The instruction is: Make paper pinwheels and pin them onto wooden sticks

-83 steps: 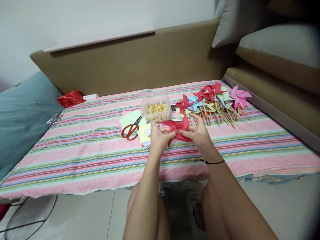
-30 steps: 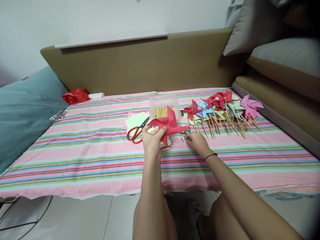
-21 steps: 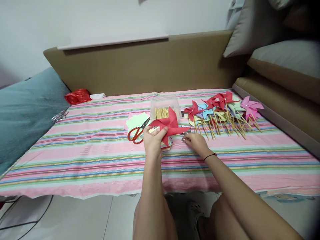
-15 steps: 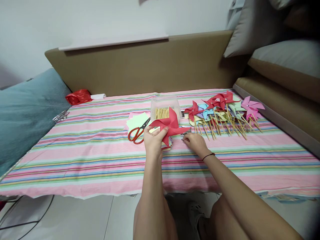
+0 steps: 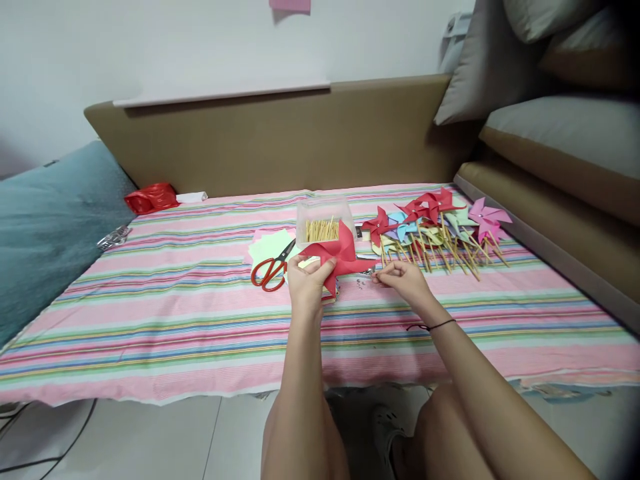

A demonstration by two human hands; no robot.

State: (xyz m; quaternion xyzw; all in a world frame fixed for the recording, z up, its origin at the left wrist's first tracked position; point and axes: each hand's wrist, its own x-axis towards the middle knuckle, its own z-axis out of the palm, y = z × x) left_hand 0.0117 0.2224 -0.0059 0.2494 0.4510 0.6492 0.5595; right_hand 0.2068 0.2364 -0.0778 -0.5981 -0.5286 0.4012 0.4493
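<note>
Between the thumb and fingers of my left hand point(image 5: 309, 283) is a red paper pinwheel point(image 5: 340, 255), its folded blades spread. My right hand point(image 5: 403, 279) is pinched just right of the pinwheel's pointed tip; whatever sits in the fingertips is too small to name. A few tiny metal pieces point(image 5: 361, 283) lie on the cloth just left of that hand. Red-handled scissors point(image 5: 273, 267) rest left of my left hand, partly over pale green paper sheets point(image 5: 270, 247). Behind the pinwheel stands a clear plastic box point(image 5: 325, 207) holding thin wooden sticks point(image 5: 321, 231).
Several pinwheels on sticks point(image 5: 430, 213) are piled at the right. A striped cloth point(image 5: 150, 320) covers the seat. Toward the left back lie a red plastic bundle point(image 5: 151, 199) and a silvery crumpled packet point(image 5: 115, 237). Cushions point(image 5: 565, 140) are stacked on the right.
My right hand has lifted away from the small metal pieces, its fingertips still pinched. My left hand keeps the red pinwheel in nearly the same place. The view has tilted slightly up.
</note>
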